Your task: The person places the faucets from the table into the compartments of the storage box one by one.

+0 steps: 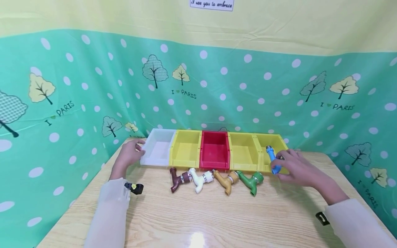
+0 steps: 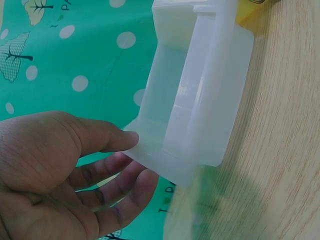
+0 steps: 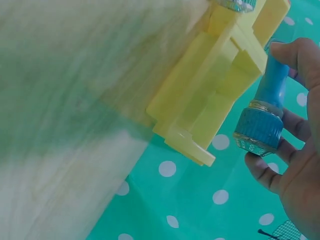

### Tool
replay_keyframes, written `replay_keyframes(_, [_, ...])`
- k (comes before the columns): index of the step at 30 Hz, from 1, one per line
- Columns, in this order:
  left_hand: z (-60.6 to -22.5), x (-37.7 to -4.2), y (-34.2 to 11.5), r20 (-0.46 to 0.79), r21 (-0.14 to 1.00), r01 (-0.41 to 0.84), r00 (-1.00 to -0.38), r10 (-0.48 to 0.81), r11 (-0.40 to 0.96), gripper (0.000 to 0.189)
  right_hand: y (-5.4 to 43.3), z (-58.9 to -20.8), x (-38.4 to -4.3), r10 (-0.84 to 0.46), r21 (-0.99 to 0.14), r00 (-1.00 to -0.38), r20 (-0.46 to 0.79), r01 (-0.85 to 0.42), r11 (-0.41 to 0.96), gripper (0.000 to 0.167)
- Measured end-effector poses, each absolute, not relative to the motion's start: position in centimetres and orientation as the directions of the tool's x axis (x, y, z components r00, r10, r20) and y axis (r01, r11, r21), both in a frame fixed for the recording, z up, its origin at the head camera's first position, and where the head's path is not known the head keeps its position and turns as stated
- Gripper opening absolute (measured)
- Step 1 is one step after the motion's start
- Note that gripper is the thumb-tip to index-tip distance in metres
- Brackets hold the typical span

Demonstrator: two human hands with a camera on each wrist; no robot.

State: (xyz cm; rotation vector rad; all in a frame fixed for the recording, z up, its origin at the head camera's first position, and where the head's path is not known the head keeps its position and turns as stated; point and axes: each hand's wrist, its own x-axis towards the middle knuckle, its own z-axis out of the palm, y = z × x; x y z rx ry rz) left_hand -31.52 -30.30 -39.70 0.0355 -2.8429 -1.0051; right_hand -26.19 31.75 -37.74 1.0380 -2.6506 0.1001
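Between the thumb and fingers of my right hand [image 1: 299, 168] is a blue plastic tap [image 1: 274, 160], held raised over the front of the rightmost yellow bin [image 1: 274, 139]. In the right wrist view the tap's ribbed blue knob [image 3: 257, 125] points down, beside that bin. My left hand [image 1: 128, 155] pinches the outer side wall of the white bin [image 1: 155, 161], thumb on its rim in the left wrist view and fingers below. In front of the bins lie a maroon tap [image 1: 176, 179], a white tap [image 1: 198, 178], a mustard tap [image 1: 224, 181] and a green tap [image 1: 249, 181].
A yellow bin [image 1: 185, 162], a red bin [image 1: 215, 162] and another yellow bin [image 1: 245, 163] stand side by side between the white and rightmost bins. They sit near the back of the wooden table [image 1: 198, 213]. A green patterned cloth [image 1: 217, 86] hangs behind and at the sides.
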Motion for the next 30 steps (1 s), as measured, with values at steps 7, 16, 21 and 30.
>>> replay_keyframes(7, [-39.7, -31.6, -30.3, 0.109, 0.622, 0.016, -0.992, -0.067, 0.782, 0.04, 31.8, -37.0, -28.1, -0.626, 0.035, -0.733, 0.264, -0.642, 0.766, 0.021])
replay_keyframes(16, [-39.7, -31.6, -30.3, 0.113, 0.63, 0.026, -0.992, -0.058, 0.776, 0.04, 31.8, -37.2, -30.0, -0.609, 0.023, -0.756, 0.239, -0.622, 0.782, 0.022])
replay_keyframes(21, [-39.8, -31.7, -30.4, 0.11, 0.633, 0.027, -0.992, -0.055, 0.774, 0.041, 31.5, -37.4, -30.8, -0.599, 0.003, -0.776, 0.2, -0.61, 0.792, 0.022])
replay_keyframes(30, [-39.8, -31.6, -30.4, 0.11, 0.63, 0.026, -0.992, -0.055, 0.776, 0.04, 31.4, -38.6, -32.3, -0.608, 0.013, -0.775, 0.172, -0.616, 0.788, 0.024])
